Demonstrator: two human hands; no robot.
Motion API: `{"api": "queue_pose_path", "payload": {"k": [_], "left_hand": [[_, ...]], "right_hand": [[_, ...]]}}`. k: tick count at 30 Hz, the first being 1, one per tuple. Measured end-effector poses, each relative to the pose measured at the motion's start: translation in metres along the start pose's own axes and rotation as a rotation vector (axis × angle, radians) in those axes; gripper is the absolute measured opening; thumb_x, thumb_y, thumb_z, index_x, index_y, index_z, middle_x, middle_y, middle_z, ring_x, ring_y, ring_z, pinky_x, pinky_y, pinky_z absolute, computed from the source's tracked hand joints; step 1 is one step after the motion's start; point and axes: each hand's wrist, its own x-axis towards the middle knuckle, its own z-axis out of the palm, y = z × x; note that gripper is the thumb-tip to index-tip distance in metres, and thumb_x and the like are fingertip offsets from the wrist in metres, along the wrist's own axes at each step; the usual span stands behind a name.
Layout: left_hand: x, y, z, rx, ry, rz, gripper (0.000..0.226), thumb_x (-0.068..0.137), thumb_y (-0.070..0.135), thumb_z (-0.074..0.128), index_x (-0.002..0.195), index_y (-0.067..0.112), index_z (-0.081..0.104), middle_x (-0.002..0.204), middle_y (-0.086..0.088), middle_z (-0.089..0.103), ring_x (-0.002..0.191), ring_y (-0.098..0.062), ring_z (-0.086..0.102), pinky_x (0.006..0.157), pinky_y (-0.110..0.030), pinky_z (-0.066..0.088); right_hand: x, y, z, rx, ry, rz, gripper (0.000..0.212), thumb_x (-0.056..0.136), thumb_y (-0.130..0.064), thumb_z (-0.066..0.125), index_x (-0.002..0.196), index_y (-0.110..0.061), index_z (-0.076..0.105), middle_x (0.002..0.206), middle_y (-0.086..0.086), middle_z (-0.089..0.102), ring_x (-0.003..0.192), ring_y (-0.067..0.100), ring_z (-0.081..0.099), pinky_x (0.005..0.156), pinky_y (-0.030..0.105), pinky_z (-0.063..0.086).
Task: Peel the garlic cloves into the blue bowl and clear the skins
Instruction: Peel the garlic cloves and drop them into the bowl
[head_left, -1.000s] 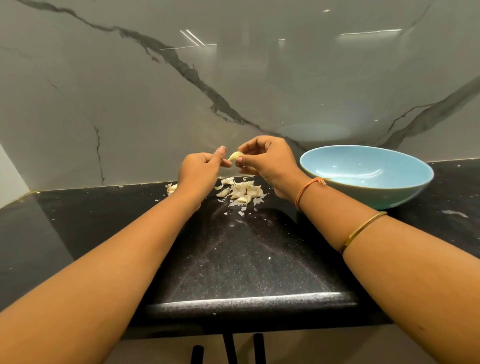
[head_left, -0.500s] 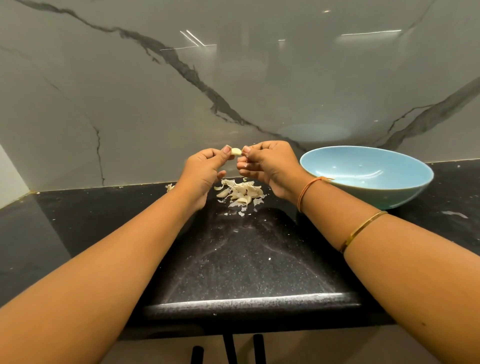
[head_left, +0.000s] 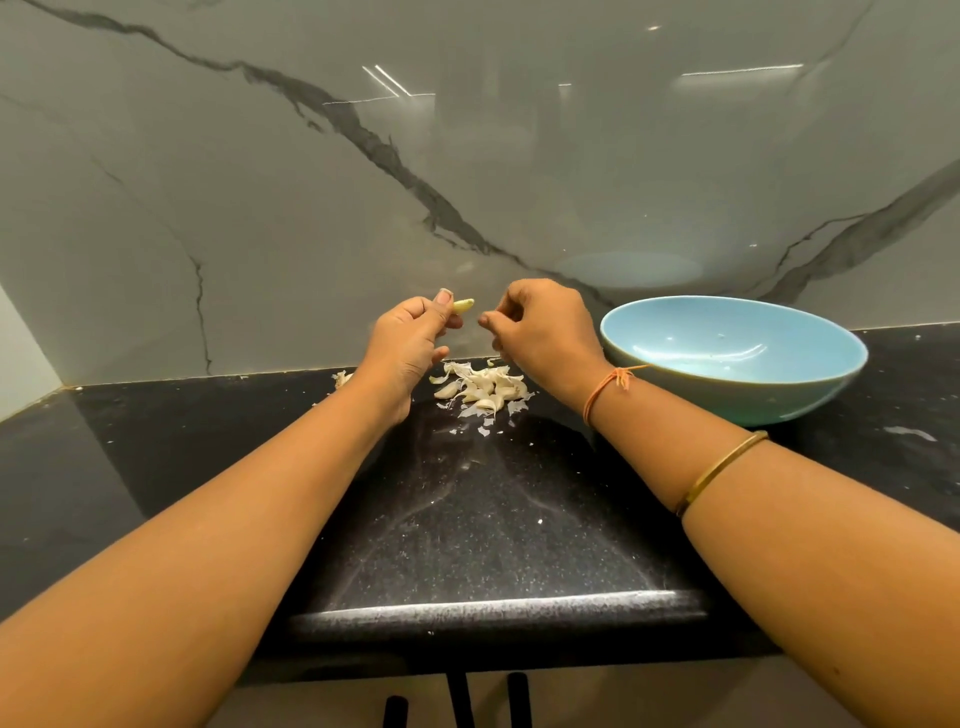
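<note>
A: What is the left hand doing?

B: The left hand (head_left: 410, 340) is raised above the counter and pinches a garlic clove (head_left: 464, 305) between thumb and forefinger. The clove sits at one o'clock of the hand, its pale yellow tip pointing toward three o'clock.

A: And the right?

B: The right hand (head_left: 545, 332) hangs at three o'clock of the clove, near it but not touching. Its fingers (head_left: 488, 321) are curled in, thumb against forefinger. Whether a scrap of skin sits between them is too small to tell.

A: What lies under them?

B: At six o'clock of the hands, a heap of skins and cloves (head_left: 483, 389) lies on the black countertop (head_left: 493, 519), with loose flakes along its near edge. A smaller bit (head_left: 342, 378) lies at nine o'clock of the heap, beside the left wrist.

A: Where is the bowl?

B: The blue bowl (head_left: 727, 397) stands on the countertop at three o'clock of the right hand, just beside the wrist. That wrist wears an orange thread (head_left: 602, 389), with a gold bangle (head_left: 722, 467) farther up the forearm. A white scrap (head_left: 909, 432) lies at four o'clock of the bowl. The veined marble wall (head_left: 311, 208) rises at twelve o'clock.
</note>
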Motion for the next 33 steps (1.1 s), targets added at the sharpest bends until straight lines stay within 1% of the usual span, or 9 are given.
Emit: {"api": "queue_pose_path", "payload": {"k": [3, 9, 13, 16, 20, 22, 24, 29, 33], "left_hand": [[-0.001, 0.000, 0.001, 0.023, 0.006, 0.013, 0.025, 0.098, 0.032, 0.048, 0.081, 0.018, 0.061, 0.081, 0.006, 0.059, 0.095, -0.011, 0.054, 0.088, -0.032, 0.047], [-0.001, 0.001, 0.001, 0.098, 0.018, 0.038, 0.032, 0.098, 0.033, 0.047, 0.073, 0.018, 0.059, 0.078, 0.005, 0.057, 0.091, -0.012, 0.052, 0.091, -0.036, 0.048], [-0.002, 0.001, 0.001, 0.150, 0.026, 0.062, 0.035, 0.099, 0.033, 0.046, 0.071, 0.016, 0.059, 0.078, 0.002, 0.057, 0.086, -0.014, 0.049, 0.089, -0.038, 0.048], [-0.001, -0.001, -0.001, 0.214, 0.037, 0.081, 0.034, 0.098, 0.035, 0.046, 0.073, 0.018, 0.061, 0.081, -0.007, 0.056, 0.083, -0.019, 0.048, 0.091, -0.046, 0.047], [0.002, -0.003, -0.001, 0.314, 0.048, 0.159, 0.036, 0.099, 0.035, 0.045, 0.069, 0.021, 0.060, 0.081, -0.011, 0.058, 0.078, -0.020, 0.049, 0.080, -0.045, 0.048], [0.002, -0.004, 0.000, 0.419, 0.044, 0.242, 0.038, 0.099, 0.032, 0.044, 0.065, 0.023, 0.057, 0.078, -0.006, 0.059, 0.071, -0.014, 0.049, 0.070, -0.031, 0.042], [0.002, -0.003, 0.002, 0.479, 0.032, 0.281, 0.039, 0.100, 0.029, 0.042, 0.066, 0.020, 0.058, 0.074, 0.001, 0.056, 0.070, -0.008, 0.048, 0.067, -0.028, 0.038], [-0.004, 0.003, 0.005, 0.101, -0.097, 0.002, 0.032, 0.102, 0.027, 0.039, 0.078, 0.016, 0.058, 0.076, 0.002, 0.052, 0.078, -0.009, 0.049, 0.077, -0.028, 0.044], [-0.006, 0.009, 0.001, -0.083, -0.019, -0.158, 0.029, 0.099, 0.027, 0.047, 0.073, 0.017, 0.053, 0.069, 0.005, 0.052, 0.078, -0.007, 0.053, 0.078, -0.028, 0.046]], "right_hand": [[0.001, 0.000, 0.001, -0.191, -0.086, -0.083, 0.015, 0.090, -0.007, 0.054, 0.097, -0.012, 0.066, 0.107, 0.008, 0.061, 0.098, 0.026, 0.058, 0.084, 0.029, 0.045], [0.001, -0.006, 0.001, -0.175, -0.128, -0.131, 0.033, 0.087, -0.003, 0.056, 0.118, -0.012, 0.062, 0.117, 0.009, 0.063, 0.110, 0.026, 0.057, 0.097, 0.036, 0.044], [0.003, -0.003, 0.001, -0.172, -0.050, -0.181, 0.027, 0.089, -0.006, 0.056, 0.115, -0.008, 0.063, 0.116, 0.009, 0.061, 0.105, 0.025, 0.058, 0.091, 0.032, 0.045], [0.002, -0.003, 0.002, -0.091, -0.021, -0.174, 0.017, 0.092, -0.015, 0.056, 0.103, -0.006, 0.066, 0.099, 0.012, 0.068, 0.091, 0.028, 0.064, 0.084, 0.041, 0.051], [-0.003, -0.008, 0.005, 0.074, 0.016, -0.104, 0.038, 0.098, -0.034, 0.043, 0.081, -0.005, 0.059, 0.077, 0.013, 0.066, 0.073, 0.030, 0.064, 0.071, 0.049, 0.052], [-0.004, -0.012, 0.003, 0.179, -0.015, -0.065, 0.036, 0.097, -0.035, 0.046, 0.083, -0.006, 0.060, 0.071, 0.010, 0.065, 0.064, 0.023, 0.065, 0.067, 0.043, 0.054], [-0.005, -0.012, 0.002, 0.253, -0.055, -0.044, 0.029, 0.095, -0.028, 0.053, 0.081, -0.005, 0.063, 0.063, 0.004, 0.063, 0.052, 0.014, 0.060, 0.060, 0.033, 0.055], [-0.003, -0.010, 0.001, 0.424, -0.070, -0.010, 0.014, 0.090, -0.011, 0.060, 0.084, -0.004, 0.070, 0.067, 0.009, 0.065, 0.059, 0.014, 0.058, 0.068, 0.036, 0.058], [-0.001, -0.008, -0.003, 0.505, -0.077, 0.015, 0.015, 0.087, 0.000, 0.061, 0.099, 0.001, 0.070, 0.081, 0.014, 0.068, 0.072, 0.020, 0.064, 0.079, 0.036, 0.057]]}}
